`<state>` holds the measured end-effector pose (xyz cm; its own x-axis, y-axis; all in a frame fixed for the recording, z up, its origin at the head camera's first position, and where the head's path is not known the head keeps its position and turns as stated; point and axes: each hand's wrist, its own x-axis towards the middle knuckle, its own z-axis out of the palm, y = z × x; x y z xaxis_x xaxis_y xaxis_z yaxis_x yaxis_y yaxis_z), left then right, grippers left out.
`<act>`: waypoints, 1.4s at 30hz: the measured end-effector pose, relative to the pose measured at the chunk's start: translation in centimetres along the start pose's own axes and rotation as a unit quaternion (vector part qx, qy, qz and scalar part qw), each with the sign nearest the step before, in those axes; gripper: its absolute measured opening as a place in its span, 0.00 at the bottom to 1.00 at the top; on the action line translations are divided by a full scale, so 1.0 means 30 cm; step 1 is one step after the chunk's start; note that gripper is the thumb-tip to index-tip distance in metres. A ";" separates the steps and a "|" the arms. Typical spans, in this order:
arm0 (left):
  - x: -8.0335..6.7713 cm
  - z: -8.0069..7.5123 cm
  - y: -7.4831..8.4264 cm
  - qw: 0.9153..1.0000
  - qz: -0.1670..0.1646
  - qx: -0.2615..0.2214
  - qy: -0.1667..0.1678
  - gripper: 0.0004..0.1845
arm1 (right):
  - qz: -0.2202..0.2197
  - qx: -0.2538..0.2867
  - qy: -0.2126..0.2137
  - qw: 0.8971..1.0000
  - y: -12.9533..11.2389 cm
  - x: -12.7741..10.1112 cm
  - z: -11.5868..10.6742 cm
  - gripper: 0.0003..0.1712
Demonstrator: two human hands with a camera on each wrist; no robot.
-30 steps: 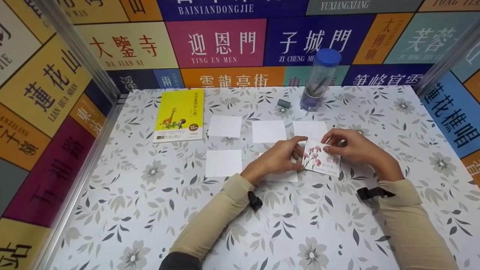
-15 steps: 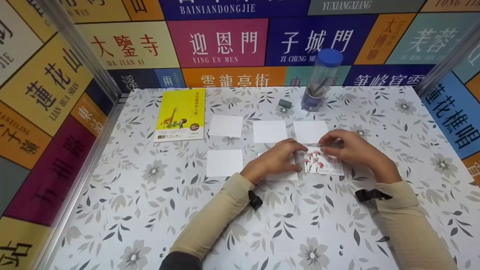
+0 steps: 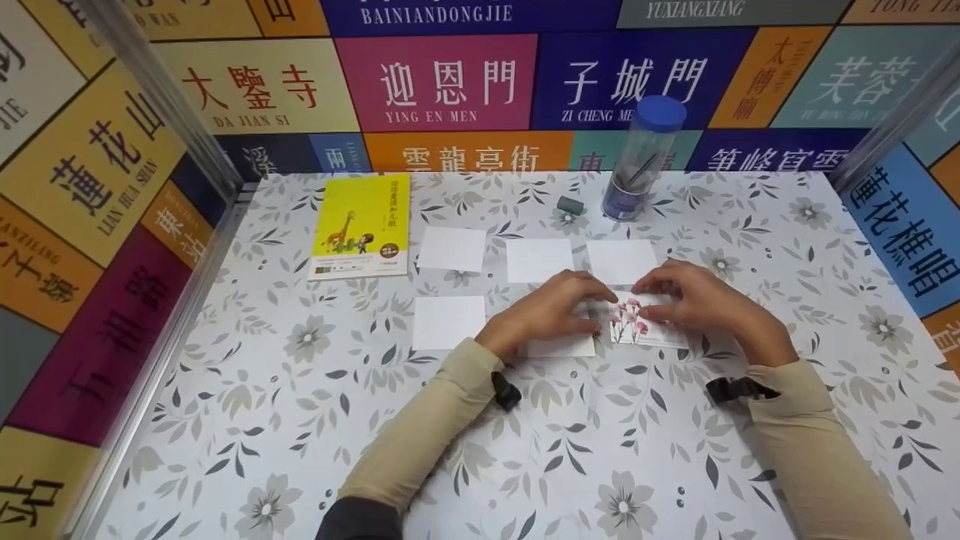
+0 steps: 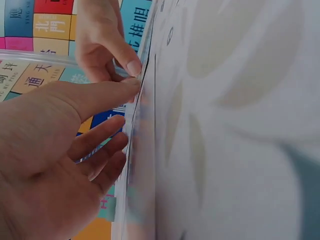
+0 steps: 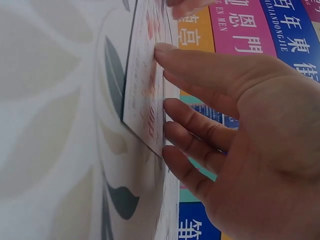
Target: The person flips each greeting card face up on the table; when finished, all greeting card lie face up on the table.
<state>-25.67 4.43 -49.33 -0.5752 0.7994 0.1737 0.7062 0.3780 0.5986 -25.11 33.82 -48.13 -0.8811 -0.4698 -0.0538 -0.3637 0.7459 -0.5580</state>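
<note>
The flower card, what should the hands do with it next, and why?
Probably let go and lift away: the flower card lies flat in the row's last spot, beside a white card, with both the left hand and right hand pressing it.

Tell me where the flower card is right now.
In the head view the flower card lies on the table right of centre, between the left hand and the right hand, just below the right-most white card.

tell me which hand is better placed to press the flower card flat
Right, probably. The right hand already lies over the flower card, fingertips on it; the left hand touches only its left edge.
</note>
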 end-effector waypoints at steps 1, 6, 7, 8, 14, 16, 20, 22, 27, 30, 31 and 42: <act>-0.001 -0.009 -0.002 1.000 0.002 -0.001 0.007 0.23 | 0.002 0.000 -0.001 1.000 -0.002 0.001 0.000 0.19; -0.050 -0.061 -0.019 1.000 -0.011 -0.011 0.023 0.21 | -0.008 0.004 0.019 1.000 -0.029 0.015 0.020 0.17; -0.066 -0.070 -0.024 1.000 -0.016 -0.013 0.024 0.21 | -0.014 0.005 0.025 1.000 -0.039 0.020 0.030 0.17; -0.084 -0.079 -0.032 0.999 -0.023 -0.014 0.024 0.21 | -0.021 0.007 0.029 0.999 -0.050 0.026 0.041 0.17; -0.203 -0.129 -0.077 0.997 -0.069 -0.005 0.027 0.21 | -0.062 0.020 -0.012 0.998 -0.145 0.069 0.109 0.21; -0.240 -0.144 -0.087 0.997 -0.079 0.002 0.028 0.21 | -0.068 0.022 -0.026 0.997 -0.178 0.084 0.122 0.23; -0.300 -0.163 -0.099 0.996 -0.085 0.006 0.025 0.23 | -0.059 0.006 -0.048 0.997 -0.226 0.112 0.136 0.33; -0.319 -0.166 -0.099 0.995 -0.094 0.004 0.021 0.25 | -0.049 -0.017 -0.058 0.997 -0.247 0.120 0.138 0.39; -0.337 -0.164 -0.086 0.992 -0.128 0.018 0.004 0.33 | -0.015 -0.060 -0.067 0.996 -0.288 0.126 0.149 0.44; -0.338 -0.158 -0.075 0.991 -0.135 0.024 -0.007 0.35 | -0.007 -0.048 -0.066 0.997 -0.291 0.117 0.157 0.42; -0.338 -0.156 -0.073 0.990 -0.136 0.025 -0.009 0.36 | -0.008 -0.042 -0.066 0.997 -0.290 0.113 0.159 0.41; -0.349 -0.160 -0.064 0.988 -0.151 0.017 -0.011 0.44 | -0.022 -0.015 -0.062 0.998 -0.291 0.107 0.160 0.40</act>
<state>-23.01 -6.90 -48.54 -0.7527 0.6578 -0.0268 0.5175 0.6163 0.5936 -23.33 23.53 -47.41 -0.8208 -0.5557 -0.1320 -0.4118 0.7359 -0.5374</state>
